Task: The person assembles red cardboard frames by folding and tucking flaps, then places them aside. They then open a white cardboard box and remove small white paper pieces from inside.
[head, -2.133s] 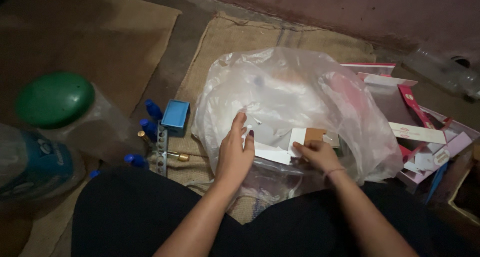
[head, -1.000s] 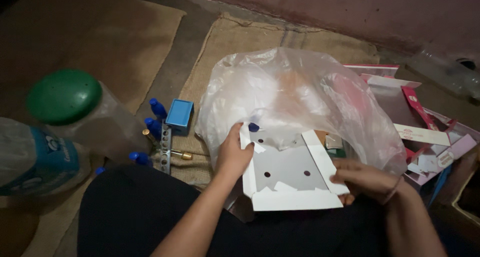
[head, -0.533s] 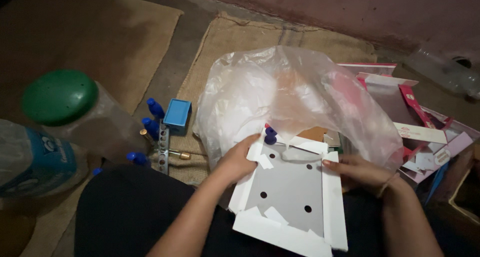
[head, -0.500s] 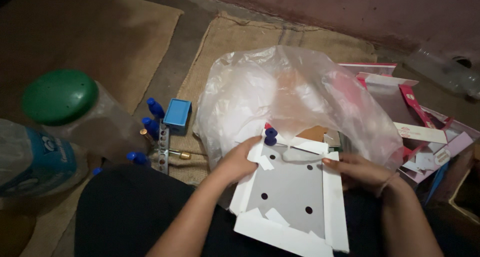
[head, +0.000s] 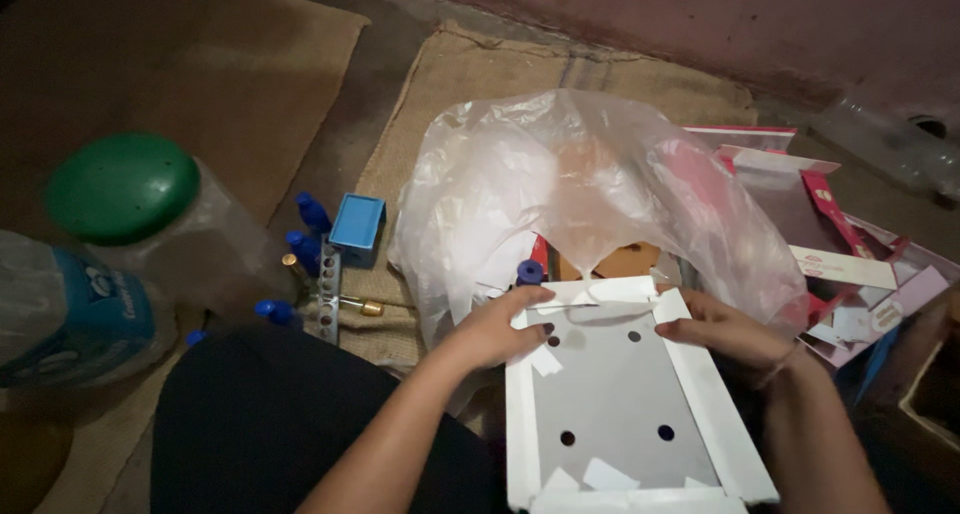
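Cardboard tray (head: 625, 404) is held over the lap, pinched at its far corners by left hand (head: 497, 326) and right hand (head: 730, 332); flaps should be creased squarely beside the plastic bag (head: 590, 184).

One white card tray (head: 620, 404) with four holes, one clear plastic bag (head: 590, 184), one green-lidded jar (head: 125, 189), perhaps four blue-capped pieces (head: 312, 212)
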